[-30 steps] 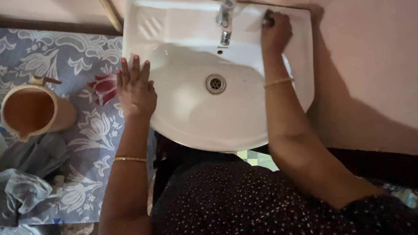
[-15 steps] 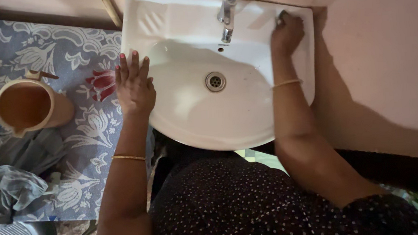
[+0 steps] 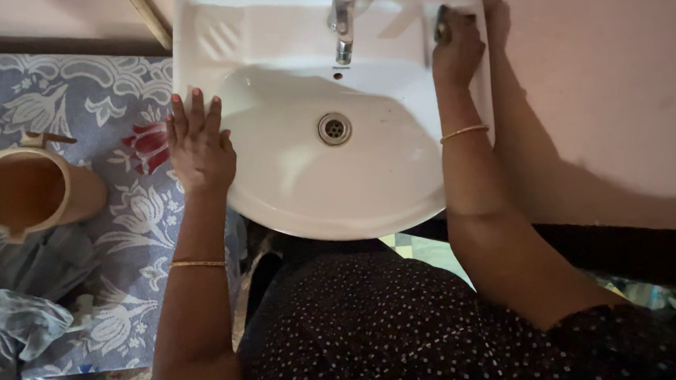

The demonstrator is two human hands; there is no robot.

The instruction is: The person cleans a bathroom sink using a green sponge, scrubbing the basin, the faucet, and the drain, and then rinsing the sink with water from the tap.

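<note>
Right hand (image 3: 458,48): fingers curled tight around a small dark scrubber (image 3: 442,27), pressed to the back right corner of the basin ledge, next to the wall; a thin gold bangle on the wrist.
Scrubber: only a dark edge shows above the knuckles; material cannot be told.
Left hand (image 3: 198,144): released, flat, fingers spread and straight, palm down on the basin's left rim; it holds nothing.
Basin (image 3: 291,193): white glazed ceramic, smooth, oval bowl with a rounded front edge and a ridged soap shelf at the back left.
Drain (image 3: 334,128): round metal ring with a grate, at the bowl's centre.
Tap (image 3: 341,18): shiny metal, upright on the back ledge, spout over the bowl.
Wall (image 3: 605,80): matt pink, flush with the basin's right side.
Floor covering (image 3: 121,219): blue-grey, white floral pattern.
Jug (image 3: 29,193): tan plastic, round, open mouth, left of the basin.
Cloth (image 3: 17,319): grey, crumpled, beside the jug.
</note>
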